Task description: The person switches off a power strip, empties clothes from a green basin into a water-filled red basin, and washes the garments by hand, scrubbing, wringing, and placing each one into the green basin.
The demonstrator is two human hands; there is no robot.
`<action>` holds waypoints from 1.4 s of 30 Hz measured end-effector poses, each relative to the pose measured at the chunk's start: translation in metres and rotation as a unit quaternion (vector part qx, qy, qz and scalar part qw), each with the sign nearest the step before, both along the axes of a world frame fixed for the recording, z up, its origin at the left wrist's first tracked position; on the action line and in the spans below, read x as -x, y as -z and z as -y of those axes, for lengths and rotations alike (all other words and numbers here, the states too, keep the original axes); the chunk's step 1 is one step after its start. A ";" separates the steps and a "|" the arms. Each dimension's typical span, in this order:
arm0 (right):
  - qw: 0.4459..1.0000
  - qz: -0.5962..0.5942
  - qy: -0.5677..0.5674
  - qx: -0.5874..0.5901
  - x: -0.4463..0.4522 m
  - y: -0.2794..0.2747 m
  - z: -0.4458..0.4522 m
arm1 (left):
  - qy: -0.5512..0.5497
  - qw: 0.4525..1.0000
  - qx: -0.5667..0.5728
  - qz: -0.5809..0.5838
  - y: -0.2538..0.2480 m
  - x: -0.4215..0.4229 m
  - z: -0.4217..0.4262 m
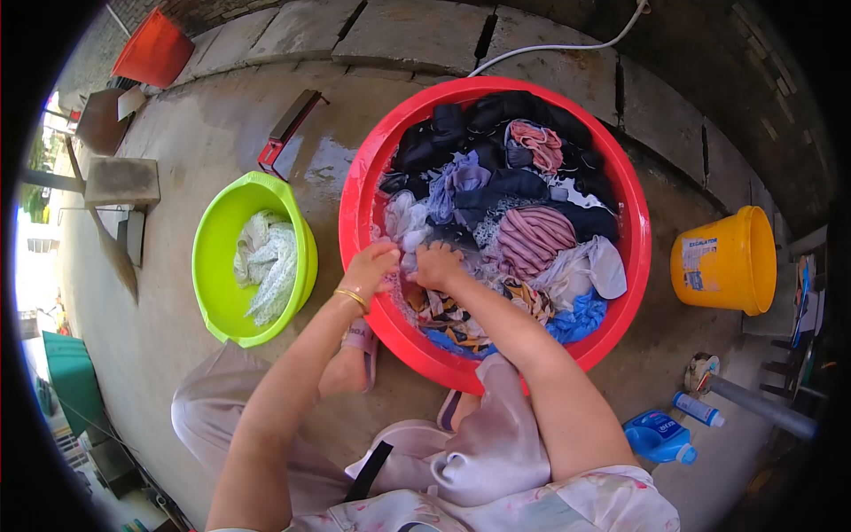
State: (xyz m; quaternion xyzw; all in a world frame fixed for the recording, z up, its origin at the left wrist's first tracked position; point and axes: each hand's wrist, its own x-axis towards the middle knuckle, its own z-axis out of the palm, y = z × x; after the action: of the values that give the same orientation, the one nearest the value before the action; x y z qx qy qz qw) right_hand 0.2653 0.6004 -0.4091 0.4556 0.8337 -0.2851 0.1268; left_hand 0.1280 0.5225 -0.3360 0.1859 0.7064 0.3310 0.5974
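A big red tub [356, 160] full of wet, soapy laundry is in front of me. My left hand [370, 269] is closed at the tub's near-left rim, its fingers curled at a wet white cloth [406, 220]. Just to its right, inside the tub, my right hand [437, 265] bends its fingers down into the suds against the same white cloth; its fingertips are partly hidden. Around my hands lie a lavender garment [456, 184], a striped pink cloth [534, 239], a patterned orange-and-black cloth [461, 321] and dark garments [510, 188].
Left of the tub stands a lime-green basin [209, 266] holding a pale patterned cloth [273, 266]. A red-and-black bench [288, 129] is behind it. To the right are a yellow bucket [749, 262], a blue detergent bottle [658, 436] and a smaller bottle [698, 409]. A hose [558, 47] runs behind.
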 end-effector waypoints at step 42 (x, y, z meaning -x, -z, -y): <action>0.876 -0.255 0.398 0.091 -0.075 0.082 0.008 | -0.156 0.970 0.108 0.150 0.093 -0.034 -0.005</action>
State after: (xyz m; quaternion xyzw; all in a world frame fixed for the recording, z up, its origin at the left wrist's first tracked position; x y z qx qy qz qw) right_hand 0.3399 0.5924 -0.4910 0.6469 0.5559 -0.4922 -0.1741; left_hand 0.1619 0.5277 -0.4289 -0.0440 0.6606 0.3665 0.6537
